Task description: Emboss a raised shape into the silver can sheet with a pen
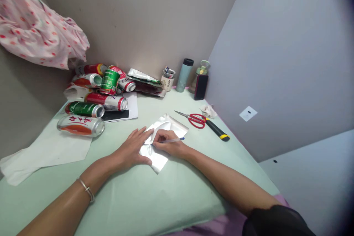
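- Left hand (134, 145): fingers spread, gripping nothing, laid over the left part of the sheet.
- Sheet (158, 160): silvery, creased, on the tabletop (124, 202) under both hands.
- Right hand (168, 143): fingers closed round a pen (174, 140), tip down at the sheet.
- Step, judged: marking the sheet. Next stroke calls for firm left-hand pressure; creases may skew the line.
- Beyond: scissors (197, 120), right; cans (110, 81), left.

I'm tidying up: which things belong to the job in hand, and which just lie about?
In use:
- silvery sheet, under left hand
- pen, in right hand

Untouched, probably just lying about:
- scissors
- black-and-yellow handle
- drink cans
- blue flask
- phone
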Action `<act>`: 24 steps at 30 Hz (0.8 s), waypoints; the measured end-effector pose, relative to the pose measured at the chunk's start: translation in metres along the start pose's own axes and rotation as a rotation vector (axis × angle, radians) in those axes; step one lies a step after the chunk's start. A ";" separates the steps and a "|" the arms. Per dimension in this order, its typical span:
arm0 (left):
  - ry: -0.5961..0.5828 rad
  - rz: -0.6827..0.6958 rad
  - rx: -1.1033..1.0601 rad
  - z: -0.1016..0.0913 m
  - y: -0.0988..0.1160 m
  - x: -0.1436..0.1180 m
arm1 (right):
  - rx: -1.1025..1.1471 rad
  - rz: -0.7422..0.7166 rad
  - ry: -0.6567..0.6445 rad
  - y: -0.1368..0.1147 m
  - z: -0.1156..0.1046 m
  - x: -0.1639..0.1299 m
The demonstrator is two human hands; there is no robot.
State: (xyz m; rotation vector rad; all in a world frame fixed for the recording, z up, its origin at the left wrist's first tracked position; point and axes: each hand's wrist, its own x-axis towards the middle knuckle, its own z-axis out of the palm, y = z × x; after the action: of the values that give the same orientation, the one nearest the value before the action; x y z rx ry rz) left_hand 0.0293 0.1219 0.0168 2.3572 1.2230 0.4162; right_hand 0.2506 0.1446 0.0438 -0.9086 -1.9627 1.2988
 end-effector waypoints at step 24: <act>-0.060 -0.042 -0.010 -0.010 0.009 -0.001 | 0.014 -0.041 -0.071 -0.001 -0.002 0.000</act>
State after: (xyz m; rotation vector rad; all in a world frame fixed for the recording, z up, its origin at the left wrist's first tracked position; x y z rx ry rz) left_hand 0.0305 0.1195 0.0303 2.3144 1.2383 0.3349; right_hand 0.2519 0.1449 0.0456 -0.8212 -2.0137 1.3361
